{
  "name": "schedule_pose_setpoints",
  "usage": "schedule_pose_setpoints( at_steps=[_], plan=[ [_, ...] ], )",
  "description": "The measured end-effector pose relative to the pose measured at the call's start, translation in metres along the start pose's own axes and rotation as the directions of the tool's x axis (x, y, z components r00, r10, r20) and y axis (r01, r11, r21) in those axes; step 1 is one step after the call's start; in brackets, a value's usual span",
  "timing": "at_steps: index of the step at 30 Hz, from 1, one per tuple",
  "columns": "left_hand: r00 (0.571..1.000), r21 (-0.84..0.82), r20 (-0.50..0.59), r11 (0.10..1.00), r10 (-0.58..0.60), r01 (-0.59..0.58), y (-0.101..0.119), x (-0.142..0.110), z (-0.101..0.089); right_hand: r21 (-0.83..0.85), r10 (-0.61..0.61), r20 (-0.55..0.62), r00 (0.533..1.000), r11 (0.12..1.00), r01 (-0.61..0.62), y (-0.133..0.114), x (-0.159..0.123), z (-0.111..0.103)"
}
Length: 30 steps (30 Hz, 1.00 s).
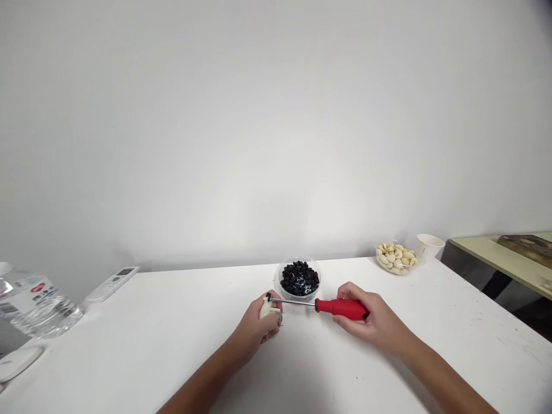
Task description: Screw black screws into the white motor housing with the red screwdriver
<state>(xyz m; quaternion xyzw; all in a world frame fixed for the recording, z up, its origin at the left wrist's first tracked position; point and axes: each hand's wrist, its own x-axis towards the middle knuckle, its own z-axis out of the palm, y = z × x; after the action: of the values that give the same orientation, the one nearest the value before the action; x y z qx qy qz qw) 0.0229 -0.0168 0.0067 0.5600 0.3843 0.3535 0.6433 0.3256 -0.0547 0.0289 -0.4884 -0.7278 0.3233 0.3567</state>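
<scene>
Two hands work near the middle of the counter (452, 339). The left hand (254, 329) is curled closed around one small white part (266, 310), hiding most of it, so what the part is cannot be told. A dark piece (268, 296) shows at its top. The right hand (366, 319) is closed around the red handle of one screwdriver (342, 309), and its thin steel shaft (293, 301) runs level toward the dark piece, its tip at or just beside it. The two grips appear set to keep tool and part lined up, the left bracing, the right aiming. Just behind the shaft sits one clear bowl of black pieces (299, 279). Farther right are one clear bowl of pale cloves (395, 258) and one paper cup (430, 247), touching or nearly so. At the left edge lie one water bottle (37, 305) and one remote (111, 284), kept well apart from the hands
</scene>
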Motion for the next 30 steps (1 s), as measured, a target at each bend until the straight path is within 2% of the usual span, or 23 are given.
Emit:
schedule_pose_setpoints(
  at_steps=[3, 5, 8, 11, 13, 16, 18, 19, 22, 27, 30],
  plan=[
    [0.999, -0.041, 0.033, 0.998, -0.042, 0.043, 0.001, -0.001, 0.001, -0.101, -0.083, -0.044, 0.996, 0.992, 0.078, 0.003, -0.002, 0.003],
    [0.998, -0.041, 0.022, 0.998, -0.051, 0.051, 0.0, -0.002, 0.003, -0.106, -0.087, -0.051, 0.995, 0.991, 0.081, 0.006, -0.002, 0.005],
    [1.0, 0.029, 0.001, 0.999, 0.012, -0.012, -0.001, -0.002, 0.006, 0.003, -0.012, -0.03, 0.999, 1.0, 0.012, 0.013, -0.001, 0.005],
    [0.994, 0.141, 0.008, 0.984, 0.106, -0.106, 0.001, -0.004, 0.007, 0.208, 0.112, 0.04, 0.993, 0.971, -0.118, 0.021, 0.003, 0.005],
    [0.988, 0.251, -0.004, 0.957, 0.151, -0.145, 0.004, -0.007, 0.007, 0.388, 0.222, 0.178, 0.959, 0.879, -0.276, 0.024, 0.006, 0.006],
    [0.969, 0.436, -0.031, 0.875, 0.246, -0.208, 0.01, -0.011, 0.006, 0.567, 0.311, 0.441, 0.842, 0.631, -0.53, 0.021, 0.006, 0.01],
    [0.954, 0.486, -0.045, 0.841, 0.296, -0.238, 0.013, -0.013, 0.006, 0.597, 0.312, 0.508, 0.803, 0.544, -0.589, 0.015, 0.006, 0.011],
    [0.952, 0.48, -0.053, 0.843, 0.302, -0.241, 0.014, -0.013, 0.006, 0.606, 0.307, 0.507, 0.806, 0.539, -0.586, 0.012, 0.005, 0.01],
    [0.965, 0.398, -0.066, 0.894, 0.252, -0.206, 0.012, -0.012, 0.007, 0.625, 0.258, 0.455, 0.852, 0.589, -0.512, 0.004, 0.004, 0.006],
    [0.984, 0.266, -0.1, 0.957, 0.148, -0.117, 0.009, -0.007, 0.009, 0.511, 0.208, 0.433, 0.877, 0.745, -0.429, 0.005, 0.004, 0.0],
    [0.991, 0.193, -0.104, 0.98, 0.079, -0.057, 0.011, -0.005, 0.01, 0.345, 0.14, 0.214, 0.967, 0.915, -0.209, 0.006, 0.004, 0.002]
  ],
)
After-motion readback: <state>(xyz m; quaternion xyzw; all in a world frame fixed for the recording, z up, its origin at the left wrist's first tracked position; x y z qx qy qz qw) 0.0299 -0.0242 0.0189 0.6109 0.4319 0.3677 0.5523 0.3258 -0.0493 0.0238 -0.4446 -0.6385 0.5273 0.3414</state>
